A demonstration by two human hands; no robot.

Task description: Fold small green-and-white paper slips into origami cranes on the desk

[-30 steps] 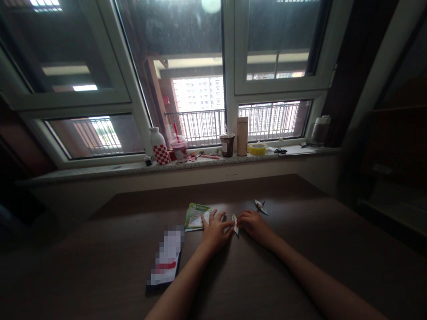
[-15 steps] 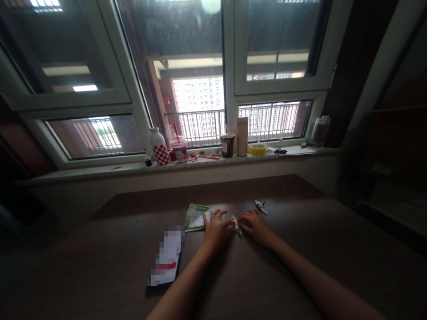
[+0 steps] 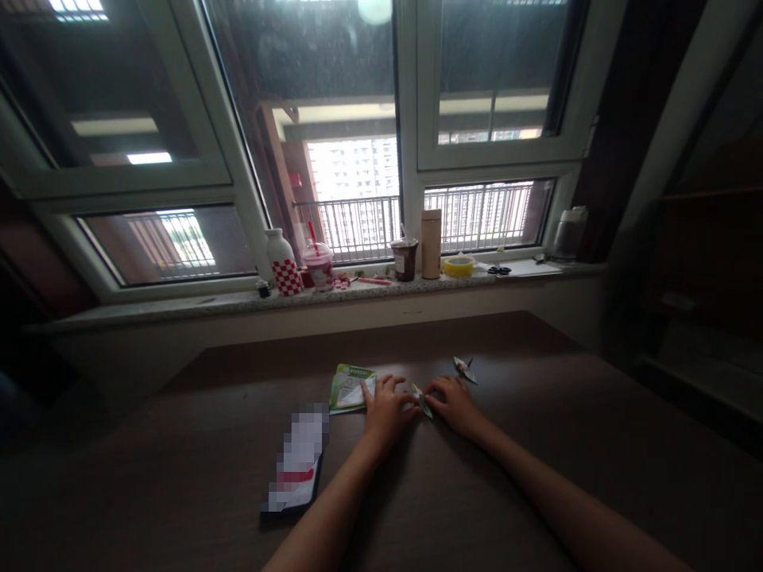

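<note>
Between my two hands is a small pointed origami paper piece (image 3: pixel 423 402), pale with green and dark patches. My left hand (image 3: pixel 387 409) holds its left side near the thumb, while the other fingers stretch forward, close to or touching the green packet (image 3: pixel 342 377). With fingers curled, my right hand (image 3: pixel 456 403) pinches the piece from the right. The fingertips partly cover it. A second folded paper piece (image 3: pixel 465 369) with pointed ends lies on the table just beyond my right hand.
A phone (image 3: pixel 298 457) with a blurred screen lies left of my left forearm on the brown table (image 3: pixel 566 429). Along the windowsill stand a checkered bottle (image 3: pixel 284 266), drink cups (image 3: pixel 405 260), a tan flask (image 3: pixel 431 245), yellow tape (image 3: pixel 458 268) and scissors (image 3: pixel 499 271).
The origami piece has turned or tilted very slightly between my fingers, and the right fingers have shifted a little over it. The rest differs only by a slight camera movement.
</note>
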